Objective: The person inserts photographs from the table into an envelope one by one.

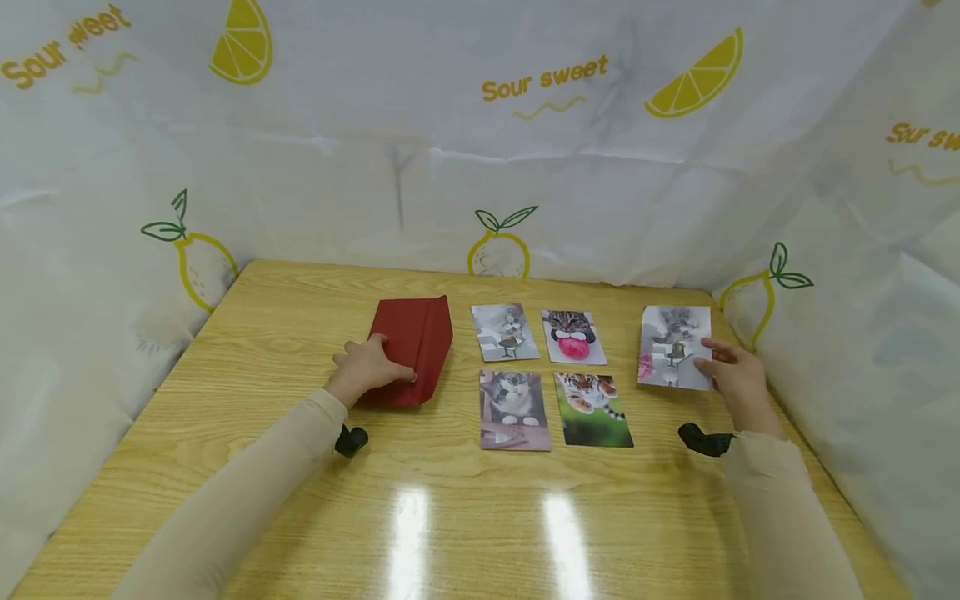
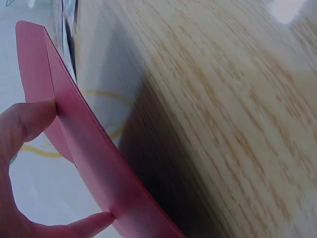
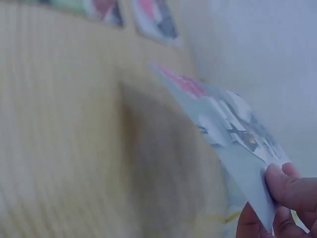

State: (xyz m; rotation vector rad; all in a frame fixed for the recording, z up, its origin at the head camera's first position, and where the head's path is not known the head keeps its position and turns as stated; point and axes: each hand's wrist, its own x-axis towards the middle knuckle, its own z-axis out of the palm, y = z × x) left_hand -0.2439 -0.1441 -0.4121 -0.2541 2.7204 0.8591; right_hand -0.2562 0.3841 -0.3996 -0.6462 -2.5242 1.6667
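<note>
My left hand (image 1: 367, 371) holds a red envelope (image 1: 405, 321) at the left, thumb and a fingertip on its face, other fingers at its left edge. In the left wrist view the envelope (image 2: 89, 144) tilts above the table over a dark shadow, its flap standing out. At the right, my right hand (image 1: 738, 375) pinches a picture card (image 1: 667, 350) by its right edge. The right wrist view has this card (image 3: 218, 124) raised, its shadow on the wood below. It bears a grey and white picture with a pink patch in one corner.
Between the hands lie a grey-white picture card (image 1: 506, 333), a cat card with a pink ball (image 1: 573, 337), a kitten card (image 1: 513, 408) and a tiger cub card (image 1: 596, 408), in two rows. Lemon-print sheeting (image 1: 420, 200) walls the wooden table (image 1: 465, 517) at back and sides.
</note>
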